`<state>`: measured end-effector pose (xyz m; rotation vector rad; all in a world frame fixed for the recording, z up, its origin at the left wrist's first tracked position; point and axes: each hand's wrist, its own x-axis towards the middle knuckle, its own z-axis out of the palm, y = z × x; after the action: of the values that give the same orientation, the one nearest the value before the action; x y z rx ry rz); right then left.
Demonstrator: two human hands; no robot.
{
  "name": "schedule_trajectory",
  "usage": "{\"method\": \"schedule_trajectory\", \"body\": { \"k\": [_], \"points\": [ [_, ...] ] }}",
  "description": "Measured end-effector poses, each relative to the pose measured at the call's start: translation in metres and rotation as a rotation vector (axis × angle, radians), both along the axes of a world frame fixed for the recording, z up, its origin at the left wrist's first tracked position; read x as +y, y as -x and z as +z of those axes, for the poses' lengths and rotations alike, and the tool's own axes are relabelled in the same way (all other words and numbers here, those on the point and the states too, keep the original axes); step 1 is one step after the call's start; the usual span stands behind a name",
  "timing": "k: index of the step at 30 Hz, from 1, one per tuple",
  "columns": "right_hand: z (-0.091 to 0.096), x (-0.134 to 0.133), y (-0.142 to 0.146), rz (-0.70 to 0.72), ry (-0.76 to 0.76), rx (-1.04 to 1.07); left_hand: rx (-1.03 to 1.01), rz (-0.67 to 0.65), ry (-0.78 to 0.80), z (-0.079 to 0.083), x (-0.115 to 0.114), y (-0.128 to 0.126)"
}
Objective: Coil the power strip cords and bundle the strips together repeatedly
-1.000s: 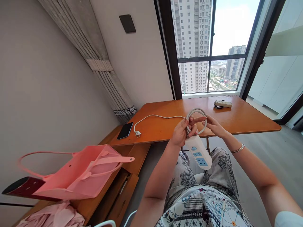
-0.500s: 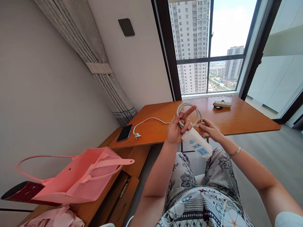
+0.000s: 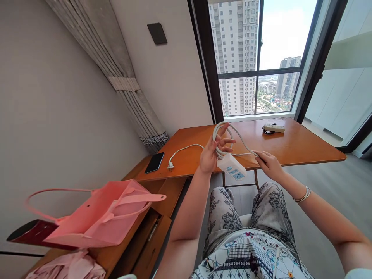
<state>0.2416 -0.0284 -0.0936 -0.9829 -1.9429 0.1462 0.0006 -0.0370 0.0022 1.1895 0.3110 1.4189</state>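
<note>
My left hand grips a white power strip with blue sockets by its upper end, and loops of its grey-white cable lie coiled over the fingers. My right hand pinches the same cable further along, pulled out to the right of the strip. The rest of the cable trails left across the orange wooden table and ends in a plug near the table's left corner.
A black phone lies by the plug. A second power strip sits at the table's far side by the window. A pink tote bag rests on the lower wooden unit at left. A curtain hangs along the wall.
My left hand has lifted the strip and coil up and to the left. My right hand has drawn the cable out to the right, and the trailing cable on the table has shortened.
</note>
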Motion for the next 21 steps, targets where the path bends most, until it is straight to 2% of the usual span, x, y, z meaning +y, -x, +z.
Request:
{"method": "schedule_trajectory", "body": {
  "k": [5,9,18,21],
  "points": [
    [0.0,-0.012,0.004,0.032,-0.052,-0.33,-0.034,-0.031,-0.022,-0.002,0.004,0.0],
    [0.006,-0.023,0.007,0.039,-0.118,-0.499,-0.037,0.042,-0.055,-0.011,0.01,-0.002],
    [0.043,-0.043,0.011,-0.035,-0.312,-0.596,0.222,0.145,-0.216,-0.024,0.018,-0.01],
    [0.053,-0.049,0.018,0.012,-0.357,-0.578,0.232,0.119,-0.13,-0.027,0.018,-0.012]
  ]
}}
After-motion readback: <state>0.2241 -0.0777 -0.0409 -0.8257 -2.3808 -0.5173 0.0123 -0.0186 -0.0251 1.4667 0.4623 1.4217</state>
